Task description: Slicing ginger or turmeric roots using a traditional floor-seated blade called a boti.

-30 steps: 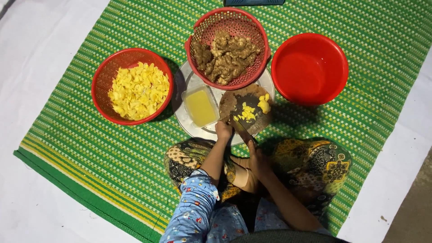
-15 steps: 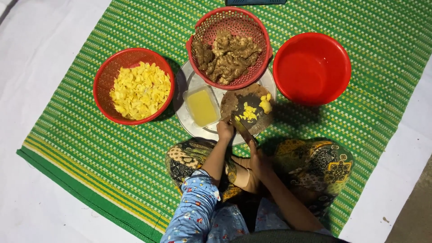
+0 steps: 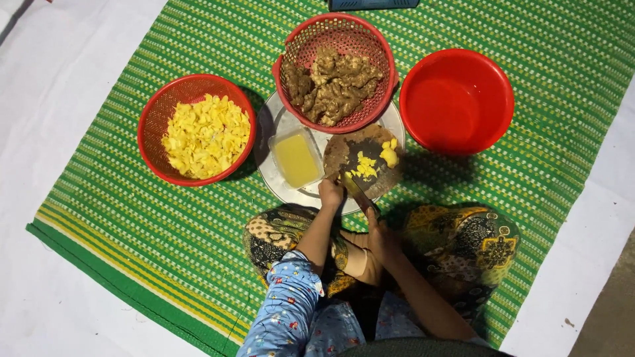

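Head view, left hand: closed at the near edge of the round cutting board, apparently pinning a piece for slicing (what its grip holds is too small to tell).
Right hand: grip wrapped shut on a knife, blade angled up onto the board.
Cut yellow pieces: mid-board, lower centre of frame.
Ginger basket: upper centre, within reach.
Basket of slices: left, on the green mat.

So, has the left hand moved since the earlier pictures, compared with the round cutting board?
No. The left hand stays at the near edge of the round cutting board, beside the yellow pieces, as before.
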